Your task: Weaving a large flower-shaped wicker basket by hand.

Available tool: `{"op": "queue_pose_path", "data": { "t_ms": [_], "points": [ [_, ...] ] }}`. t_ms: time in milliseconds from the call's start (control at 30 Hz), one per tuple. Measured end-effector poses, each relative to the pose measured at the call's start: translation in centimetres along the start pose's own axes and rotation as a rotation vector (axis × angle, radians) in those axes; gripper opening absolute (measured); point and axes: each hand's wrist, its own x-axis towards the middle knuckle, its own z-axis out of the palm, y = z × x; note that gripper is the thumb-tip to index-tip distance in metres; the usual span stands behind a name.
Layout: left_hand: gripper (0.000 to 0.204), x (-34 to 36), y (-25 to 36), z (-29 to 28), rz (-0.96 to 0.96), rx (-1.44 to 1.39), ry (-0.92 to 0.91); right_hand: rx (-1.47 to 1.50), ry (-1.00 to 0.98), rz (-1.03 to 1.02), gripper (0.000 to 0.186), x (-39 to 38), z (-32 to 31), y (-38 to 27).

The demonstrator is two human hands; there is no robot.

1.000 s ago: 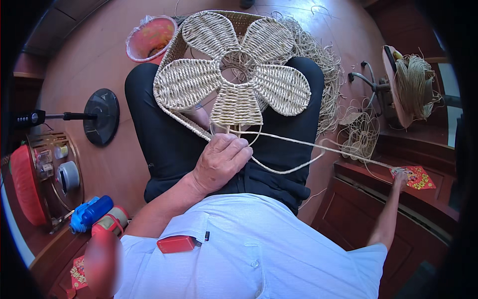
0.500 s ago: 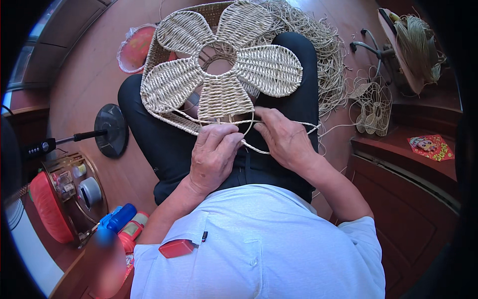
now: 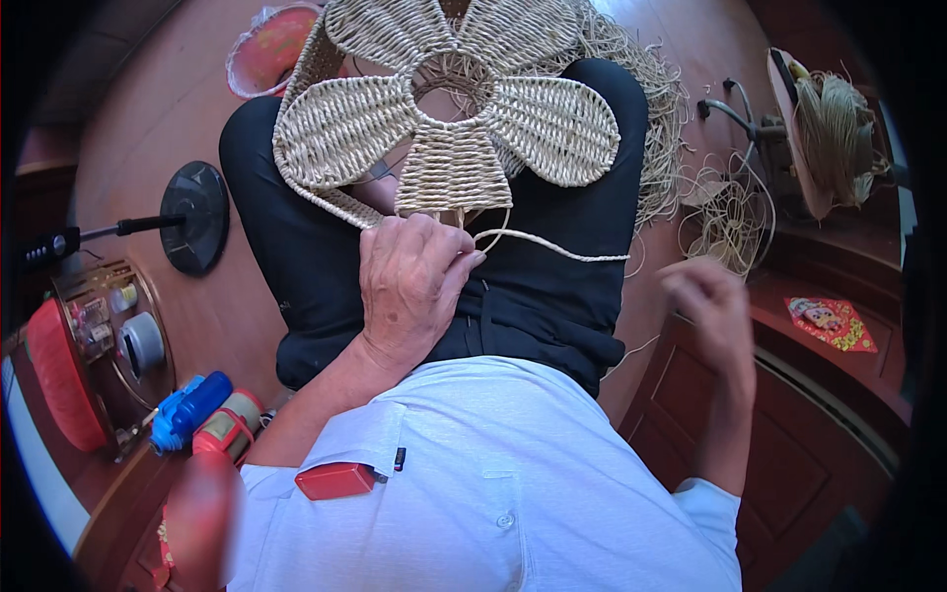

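The right hand [image 3: 712, 301] has swung away from the 6 o'clock petal [image 3: 454, 183] since the earlier frame, out to about 4 o'clock from the central ring [image 3: 441, 120]; its fingers look half-curled but blur, so whether they grip anything cannot be told. The left hand [image 3: 414, 271] alone now steadies the 5-petalled woven flower [image 3: 345, 133], which lies over the thighs toward 12 o'clock. Thumb and fingers pinch closed, seemingly on the cord [image 3: 552, 246], which runs toward 3 o'clock. Bare spokes [image 3: 461, 218] show the petal's lower edge remains unfinished.
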Motion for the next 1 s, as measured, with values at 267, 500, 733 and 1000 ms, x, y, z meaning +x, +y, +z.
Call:
{"op": "queue_pose_path", "data": {
  "t_ms": [267, 500, 733, 1000],
  "points": [
    [0.017, 0.2, 0.5, 0.1, 0.08, 0.059, -0.079, 0.89, -0.306, 0.104, 0.049, 3.5, 16.7, -5.8],
    [0.023, 0.7, 0.2, -0.4, 0.093, 0.077, -0.177, 1.457, -0.421, 0.362, 0.048, 6.3, 19.1, -6.3],
    [0.03, 0.8, 0.5, 0.5, 0.182, 0.037, -0.108, 1.601, -0.508, 0.294, 0.057, 4.4, 11.7, -1.7],
    [0.016, 2.5, 0.5, 2.3, 0.4, 0.093, -0.16, 1.198, 0.681, 0.566, 0.051, -4.1, -13.4, 36.4]
  ]
}}
